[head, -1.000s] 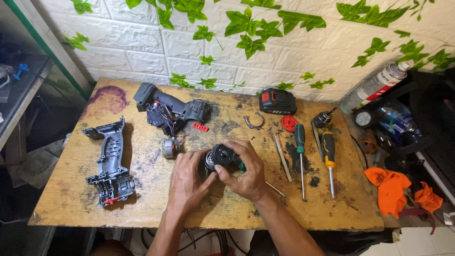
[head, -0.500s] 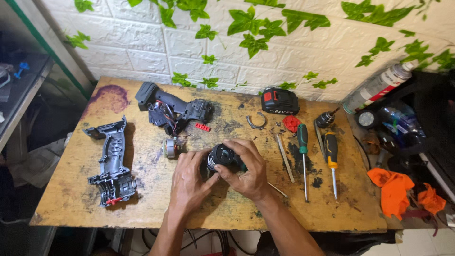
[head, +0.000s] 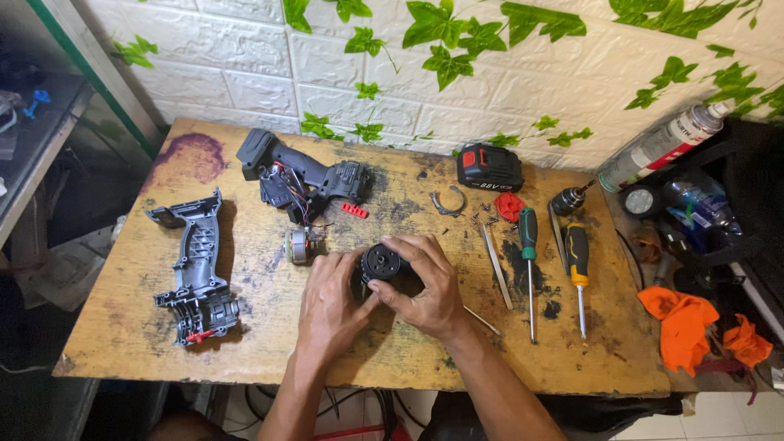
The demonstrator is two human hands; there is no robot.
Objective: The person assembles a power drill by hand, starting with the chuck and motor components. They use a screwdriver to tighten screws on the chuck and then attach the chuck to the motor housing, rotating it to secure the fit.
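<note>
Hands both on a small black round gearbox part [head: 382, 263], mid-bench, near the front edge of the worn wooden table [head: 122, 343]. Right hand [head: 425, 287] curled over it from the right, fingers wrapped around the body, thumb pressing in from the near side. Left hand [head: 331, 304] half closed against its left side, fingertips touching the part; can't tell if it truly grips or just steadies. Just left of the part: small silver motor [head: 299, 245], lying loose. Farther back: black drill body [head: 302, 175], shell open, red and black wires showing, a small red piece [head: 354, 210] beside it. Far left: separated half of the housing [head: 196, 269], inner side up. Right of the hands: a green-handled screwdriver [head: 528, 265] and a yellow-and-black screwdriver [head: 578, 269], laid parallel, tips toward the near edge. Behind those: black battery pack with red trim [head: 488, 167], metal retaining ring [head: 448, 202], drill chuck [head: 569, 198]. Off the table's right end: orange rag [head: 682, 322] and a spray can [head: 661, 147] leaning against the wall.
</note>
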